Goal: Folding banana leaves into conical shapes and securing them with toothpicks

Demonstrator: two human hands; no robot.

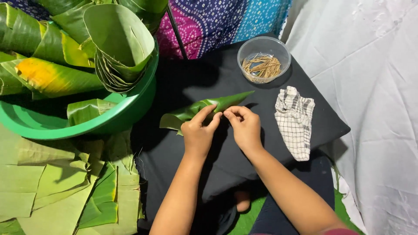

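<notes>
A green banana-leaf cone (196, 111) lies across the black table (183, 148), its pointed tip toward the right. My left hand (198, 132) grips the cone near its middle, thumb and fingers wrapped on the leaf. My right hand (244, 126) pinches the leaf edge beside the left fingers; whether a small stick is between its fingertips I cannot tell.
A clear plastic bowl (264, 58) of thin brown sticks stands at the back. A checked cloth (295, 122) lies right of my hands. A green basin (87, 122) with stacked leaf cones (119, 52) sits at the left, with flat leaf pieces (56, 187) in front of it. White fabric (374, 109) hangs at right.
</notes>
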